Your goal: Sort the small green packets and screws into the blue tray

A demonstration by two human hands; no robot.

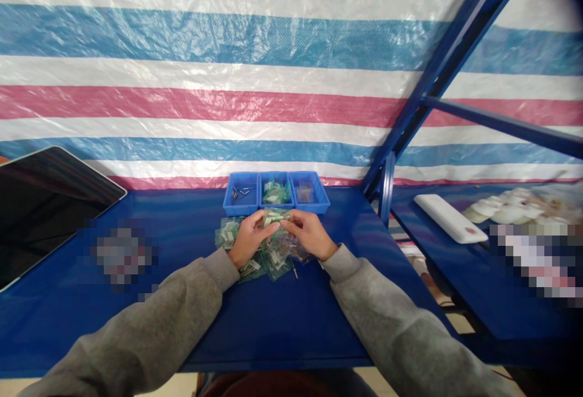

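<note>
Both my hands meet over a heap of small clear plastic bags (pixel 273 257) on the blue table (pixel 255 318). My left hand (pixel 248 239) and my right hand (pixel 310 233) pinch the two ends of one small bag (pixel 276 217) holding pale parts, lifted just above the heap. Behind them stand three small blue bins in a row: the left bin (pixel 240 200) holds dark screws, the middle bin (pixel 276 196) holds greenish bags, the right bin (pixel 310 199) holds a clear bag with brownish parts.
A dark tablet screen (pixel 45 203) leans at the left. A blue shelf frame post (pixel 387 193) rises at the right, with a white flat device (pixel 449 218) and pale round parts (pixel 510 209) on the side shelf. A striped tarp hangs behind.
</note>
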